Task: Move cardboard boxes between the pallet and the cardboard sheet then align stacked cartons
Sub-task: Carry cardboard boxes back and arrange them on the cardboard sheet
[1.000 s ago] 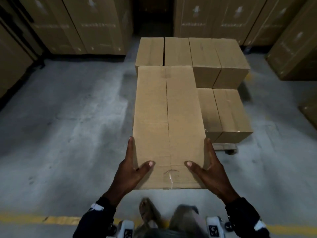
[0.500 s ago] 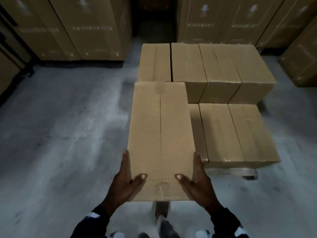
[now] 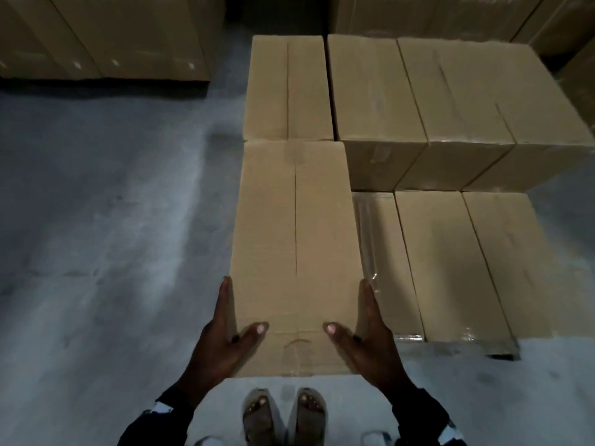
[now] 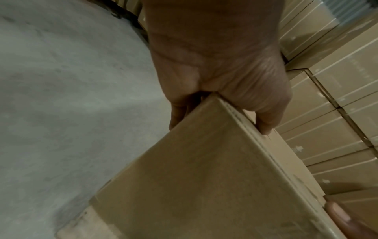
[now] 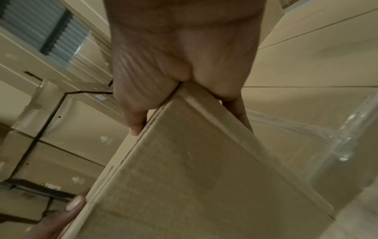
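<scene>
I hold a long brown cardboard box (image 3: pixel 294 252) lengthwise in front of me. My left hand (image 3: pixel 225 329) grips its near left edge and my right hand (image 3: pixel 363 329) its near right edge, thumbs on top, fingers down the sides. The wrist views show the same grip: left hand (image 4: pixel 214 72) on the box (image 4: pixel 204 186), right hand (image 5: pixel 180 64) on the box (image 5: pixel 194 177). The box's far end meets a carton (image 3: pixel 286 91) at the stack's back left. On its right lie a low row of cartons (image 3: pixel 450 262) and a higher row (image 3: pixel 418 101) behind.
Grey concrete floor (image 3: pixel 96 252) spreads to the left. Tall walls of large cartons (image 3: pixel 112 37) line the back. My feet (image 3: pixel 283 413) stand just behind the held box. A dark pallet edge (image 3: pixel 502 354) shows under the low row's near right corner.
I have stepped closer to the stack with the box. Its far end has come up against the back left carton, and its right side now runs along the low row.
</scene>
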Available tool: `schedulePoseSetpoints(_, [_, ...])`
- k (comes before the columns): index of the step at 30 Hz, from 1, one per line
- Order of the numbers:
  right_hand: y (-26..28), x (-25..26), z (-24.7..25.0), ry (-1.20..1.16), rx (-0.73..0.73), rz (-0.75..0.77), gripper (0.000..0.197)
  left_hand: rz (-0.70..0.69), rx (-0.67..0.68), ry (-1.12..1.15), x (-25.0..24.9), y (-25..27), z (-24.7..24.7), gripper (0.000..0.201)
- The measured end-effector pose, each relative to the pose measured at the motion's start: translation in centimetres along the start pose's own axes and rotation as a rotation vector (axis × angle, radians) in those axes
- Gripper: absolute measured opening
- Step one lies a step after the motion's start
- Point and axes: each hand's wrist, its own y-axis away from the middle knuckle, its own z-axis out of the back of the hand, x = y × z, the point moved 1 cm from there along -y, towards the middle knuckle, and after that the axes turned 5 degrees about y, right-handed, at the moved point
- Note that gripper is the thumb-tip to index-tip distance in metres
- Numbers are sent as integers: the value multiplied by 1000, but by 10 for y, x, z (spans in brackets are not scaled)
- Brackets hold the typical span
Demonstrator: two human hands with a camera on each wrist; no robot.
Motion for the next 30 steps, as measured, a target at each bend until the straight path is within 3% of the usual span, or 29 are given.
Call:
schedulePoseSetpoints(11, [-50,-34,-23,-21,-7,-16,114,-69,-9,-62,46,-56,-14,110])
schedulePoseSetpoints(30, [-51,-53,-29,62,-29,71,114,-171,16,-77,78,-63,-20,108])
